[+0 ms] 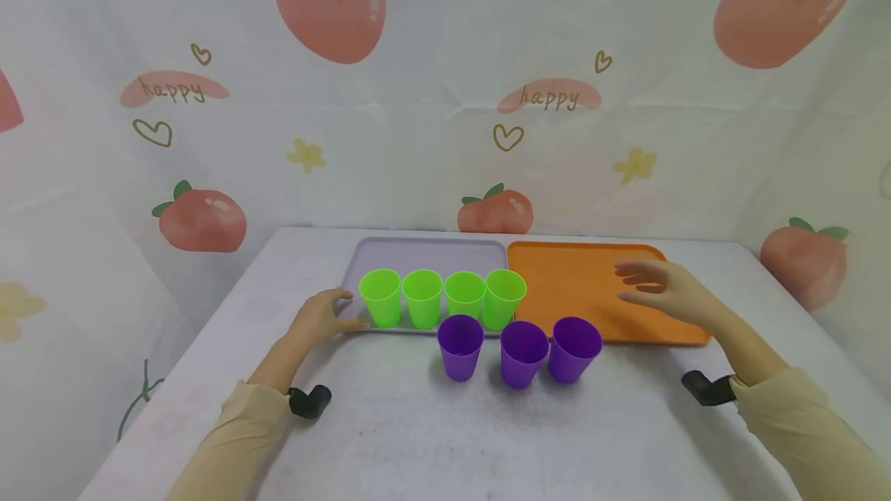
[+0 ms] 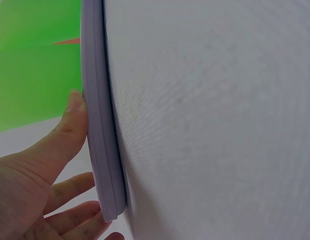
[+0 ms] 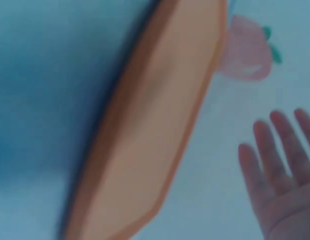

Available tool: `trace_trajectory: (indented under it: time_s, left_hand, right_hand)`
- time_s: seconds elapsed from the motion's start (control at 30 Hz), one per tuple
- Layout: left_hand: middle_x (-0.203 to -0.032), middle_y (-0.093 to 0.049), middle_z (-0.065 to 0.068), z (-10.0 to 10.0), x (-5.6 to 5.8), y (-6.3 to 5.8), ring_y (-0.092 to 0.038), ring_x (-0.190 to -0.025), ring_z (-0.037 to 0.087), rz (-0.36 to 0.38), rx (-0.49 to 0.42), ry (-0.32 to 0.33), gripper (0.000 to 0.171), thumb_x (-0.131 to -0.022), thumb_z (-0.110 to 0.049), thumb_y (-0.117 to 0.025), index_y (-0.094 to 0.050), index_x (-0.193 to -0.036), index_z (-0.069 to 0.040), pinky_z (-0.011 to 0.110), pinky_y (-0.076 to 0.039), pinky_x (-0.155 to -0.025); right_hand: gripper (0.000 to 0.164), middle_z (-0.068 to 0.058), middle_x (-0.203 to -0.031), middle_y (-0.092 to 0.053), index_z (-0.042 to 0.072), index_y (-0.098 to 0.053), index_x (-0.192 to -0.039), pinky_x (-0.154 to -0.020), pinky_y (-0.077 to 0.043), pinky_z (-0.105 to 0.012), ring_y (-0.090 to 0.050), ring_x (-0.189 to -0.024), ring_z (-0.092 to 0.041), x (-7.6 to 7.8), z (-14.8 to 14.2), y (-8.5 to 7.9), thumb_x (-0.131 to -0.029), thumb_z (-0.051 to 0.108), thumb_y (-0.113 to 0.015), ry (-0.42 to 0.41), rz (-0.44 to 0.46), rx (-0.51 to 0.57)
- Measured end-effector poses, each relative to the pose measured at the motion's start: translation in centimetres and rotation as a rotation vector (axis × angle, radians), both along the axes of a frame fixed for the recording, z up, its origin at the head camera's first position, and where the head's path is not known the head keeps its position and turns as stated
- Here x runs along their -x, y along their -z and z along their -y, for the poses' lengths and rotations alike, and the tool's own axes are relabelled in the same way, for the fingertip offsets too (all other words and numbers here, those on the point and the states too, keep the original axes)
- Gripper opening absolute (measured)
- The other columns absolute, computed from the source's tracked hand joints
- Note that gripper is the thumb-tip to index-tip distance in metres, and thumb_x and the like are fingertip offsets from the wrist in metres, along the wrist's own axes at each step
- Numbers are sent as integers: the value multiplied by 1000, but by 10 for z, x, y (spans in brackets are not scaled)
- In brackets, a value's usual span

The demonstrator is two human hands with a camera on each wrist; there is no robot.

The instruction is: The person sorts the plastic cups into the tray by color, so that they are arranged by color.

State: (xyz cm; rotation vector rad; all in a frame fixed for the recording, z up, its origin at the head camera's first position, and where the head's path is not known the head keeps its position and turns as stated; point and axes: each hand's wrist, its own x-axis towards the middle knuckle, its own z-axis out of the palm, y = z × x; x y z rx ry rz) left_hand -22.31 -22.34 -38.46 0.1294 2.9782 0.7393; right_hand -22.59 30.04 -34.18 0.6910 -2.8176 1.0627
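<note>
A row of several green cups stands along the front of the grey tray. My left hand is at the tray's front left corner, fingers spread around the left side of the end cup without closing on it. In the left wrist view the thumb lies along the tray's rim, its tip right at a green cup. Above the right part of the orange tray hovers my right hand, holding nothing. Its fingers are stretched out in the right wrist view.
Three purple cups stand upright on the white table, just in front of the trays. The two trays lie side by side. Behind the table hangs a cloth printed with peaches. Black straps with small devices sit at both wrists.
</note>
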Motion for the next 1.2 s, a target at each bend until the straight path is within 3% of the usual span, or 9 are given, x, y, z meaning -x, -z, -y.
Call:
trace_trajectory:
  time_s: [0.13,0.27,0.5,0.73,0.93,1.1,1.2]
  left_hand:
    - [-136,-43,32,0,1,0,-36,-130,49,2,-3,-2,71,-74,-33,-77,-50,-127,7,57,-32,-109]
    - [-136,-44,32,1,2,1,-36,-129,49,2,-5,3,72,-74,-33,-77,-50,-126,8,57,-32,-109]
    - [-136,-44,31,0,2,2,-36,-129,49,9,-5,-1,72,-74,-34,-77,-50,-126,7,57,-33,-109]
    - [-137,-44,31,0,3,3,-36,-130,49,16,-6,-3,73,-74,-35,-77,-50,-127,6,57,-33,-109]
    - [-138,-42,32,1,2,1,-35,-130,49,29,-1,7,77,-74,-37,-76,-47,-130,7,57,-33,-109]
    - [-139,-41,32,6,-1,-11,-36,-129,50,22,-20,30,74,-80,-38,-71,-43,-134,4,59,-35,-106]
    - [-135,-45,31,9,-6,-25,-44,-124,49,-64,-31,38,62,-86,-31,-65,-43,-134,4,59,-40,-101]
  right_hand:
    - [54,-29,-126,-55,-5,-50,-128,-89,-54,-42,-60,-109,-34,-4,-25,9,-88,27,-65,154,76,-94]
    - [63,-35,-129,-48,-10,-45,-129,-89,-46,-61,-49,-114,-52,-10,-44,17,-87,34,-64,265,149,-182]
    - [80,-42,-133,-36,-15,-35,-132,-91,-41,-66,-39,-118,-56,-17,-70,31,-84,42,-65,336,255,-283]
    - [83,-44,-129,-38,-19,-36,-129,-90,-38,-65,-38,-116,-57,-22,-77,38,-79,36,-72,323,232,-297]
    - [86,-44,-128,-39,-19,-36,-129,-91,-38,-66,-39,-113,-57,-24,-75,40,-78,40,-72,359,257,-311]
    - [90,-44,-128,-37,-20,-34,-129,-93,-37,-67,-37,-112,-56,-23,-73,41,-77,42,-73,376,275,-312]
    - [92,-44,-127,-37,-20,-34,-129,-93,-37,-67,-37,-112,-56,-22,-73,40,-75,45,-73,384,282,-325]
